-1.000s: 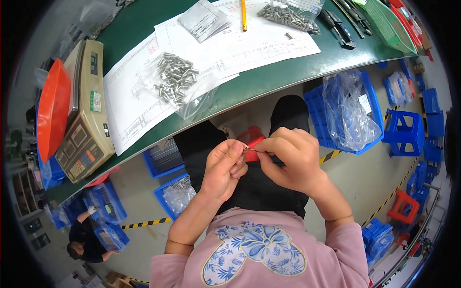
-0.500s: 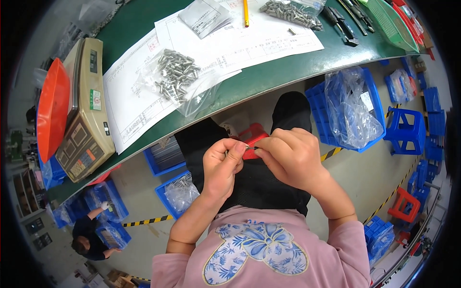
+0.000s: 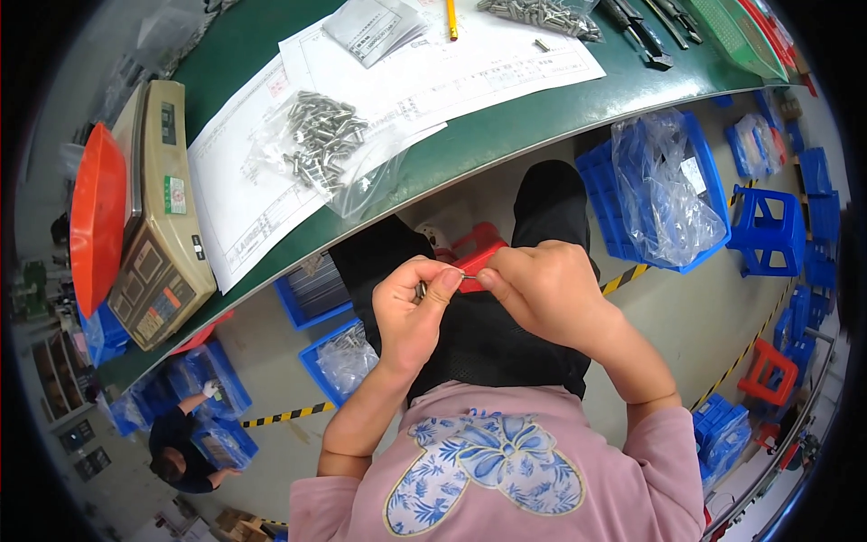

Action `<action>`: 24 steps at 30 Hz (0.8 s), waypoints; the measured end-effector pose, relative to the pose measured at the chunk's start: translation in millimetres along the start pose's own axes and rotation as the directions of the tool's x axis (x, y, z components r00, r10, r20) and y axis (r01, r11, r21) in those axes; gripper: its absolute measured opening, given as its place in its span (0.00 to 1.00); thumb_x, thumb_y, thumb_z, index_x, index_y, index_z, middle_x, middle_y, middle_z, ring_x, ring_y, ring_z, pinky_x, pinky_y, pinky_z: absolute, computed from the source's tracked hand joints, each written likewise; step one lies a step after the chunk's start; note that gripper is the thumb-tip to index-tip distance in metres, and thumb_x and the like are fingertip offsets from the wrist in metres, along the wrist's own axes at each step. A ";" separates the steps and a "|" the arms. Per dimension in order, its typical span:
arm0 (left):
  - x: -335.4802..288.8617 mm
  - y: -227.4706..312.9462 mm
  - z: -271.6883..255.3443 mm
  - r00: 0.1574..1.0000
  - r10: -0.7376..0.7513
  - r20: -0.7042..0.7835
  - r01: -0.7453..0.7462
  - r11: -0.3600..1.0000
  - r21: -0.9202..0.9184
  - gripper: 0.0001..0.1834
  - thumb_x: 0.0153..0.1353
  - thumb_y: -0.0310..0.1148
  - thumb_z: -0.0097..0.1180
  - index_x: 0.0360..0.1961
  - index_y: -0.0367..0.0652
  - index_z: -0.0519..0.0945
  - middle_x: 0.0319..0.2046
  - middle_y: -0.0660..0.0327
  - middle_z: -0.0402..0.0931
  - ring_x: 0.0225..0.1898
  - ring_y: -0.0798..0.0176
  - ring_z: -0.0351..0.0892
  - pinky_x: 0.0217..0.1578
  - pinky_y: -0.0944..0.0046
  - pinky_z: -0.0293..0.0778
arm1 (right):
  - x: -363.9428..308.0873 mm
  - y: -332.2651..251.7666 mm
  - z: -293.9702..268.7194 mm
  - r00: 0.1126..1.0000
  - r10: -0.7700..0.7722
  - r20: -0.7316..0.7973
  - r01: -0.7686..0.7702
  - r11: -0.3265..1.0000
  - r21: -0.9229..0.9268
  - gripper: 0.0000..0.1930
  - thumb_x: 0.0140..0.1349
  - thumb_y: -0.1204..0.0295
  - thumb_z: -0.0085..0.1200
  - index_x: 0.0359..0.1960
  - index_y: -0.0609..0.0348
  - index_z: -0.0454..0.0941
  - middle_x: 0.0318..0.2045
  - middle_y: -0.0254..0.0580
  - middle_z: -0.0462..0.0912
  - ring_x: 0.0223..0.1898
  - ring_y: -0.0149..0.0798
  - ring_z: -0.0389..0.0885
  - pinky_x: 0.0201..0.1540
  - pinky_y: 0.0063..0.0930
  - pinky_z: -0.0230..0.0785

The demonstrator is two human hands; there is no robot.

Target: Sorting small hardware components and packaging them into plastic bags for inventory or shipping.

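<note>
My two hands meet above my lap. My left hand (image 3: 411,307) is closed, pinching a small, thin metal part (image 3: 467,276) between thumb and forefinger. Another short metal piece (image 3: 421,289) shows in the curl of its fingers. My right hand (image 3: 546,294) is closed too, its thumb and forefinger pressed together at the thin part's other end; what lies inside that pinch is hidden. On the table, a clear plastic bag (image 3: 361,200) carries a heap of short silvery metal pieces (image 3: 323,140) that look like small screws or studs.
Papers (image 3: 506,86) cover the green table (image 3: 551,113), with another bag of metal pieces (image 3: 546,16), a pencil (image 3: 452,20) and a scale (image 3: 163,217) on it. A blue crate (image 3: 713,203) and stool (image 3: 768,230) stand right. Another person (image 3: 176,447) works at lower left.
My right fingertips have drawn slightly away from my left ones. The metal piece in my left hand's curled fingers shows more plainly. The whole view has shifted a little.
</note>
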State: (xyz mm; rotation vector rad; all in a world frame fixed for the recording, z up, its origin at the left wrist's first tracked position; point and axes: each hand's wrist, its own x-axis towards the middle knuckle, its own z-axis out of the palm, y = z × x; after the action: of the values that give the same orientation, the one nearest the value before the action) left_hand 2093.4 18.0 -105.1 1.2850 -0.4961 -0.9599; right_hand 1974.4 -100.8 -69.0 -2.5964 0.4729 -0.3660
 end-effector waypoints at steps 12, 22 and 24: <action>-1.3 -3.5 -1.0 0.996 -0.088 -0.011 0.086 0.990 -0.110 0.06 0.55 0.28 0.54 0.25 0.36 0.75 0.20 0.70 0.67 0.19 0.80 0.58 0.20 0.79 0.54 | -3.6 4.3 13.0 0.962 -0.082 -0.261 0.116 0.986 0.118 0.10 0.42 0.72 0.60 0.22 0.54 0.69 0.14 0.33 0.72 0.15 0.38 0.70 0.19 0.29 0.59; -0.7 -3.3 -1.3 0.994 -0.106 -0.017 0.104 0.991 -0.079 0.06 0.55 0.28 0.54 0.26 0.36 0.75 0.18 0.71 0.66 0.18 0.82 0.56 0.17 0.79 0.50 | -4.0 3.0 13.4 0.979 -0.019 -0.203 0.049 0.988 0.146 0.10 0.45 0.69 0.59 0.22 0.55 0.68 0.14 0.35 0.71 0.15 0.39 0.70 0.20 0.29 0.59; -0.5 -3.2 -1.1 0.990 -0.138 0.001 0.137 0.984 -0.117 0.06 0.56 0.28 0.54 0.26 0.36 0.75 0.18 0.71 0.66 0.17 0.82 0.56 0.17 0.79 0.50 | -5.0 4.1 13.5 0.974 -0.007 -0.226 0.048 0.983 0.175 0.10 0.45 0.69 0.58 0.23 0.55 0.69 0.15 0.35 0.72 0.15 0.39 0.70 0.20 0.29 0.59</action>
State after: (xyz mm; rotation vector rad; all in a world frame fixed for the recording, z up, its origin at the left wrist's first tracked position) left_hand 2093.1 19.1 -108.3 1.2288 -0.3438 -1.0829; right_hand 1973.3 -96.7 -83.4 -2.3992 0.4574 -0.6857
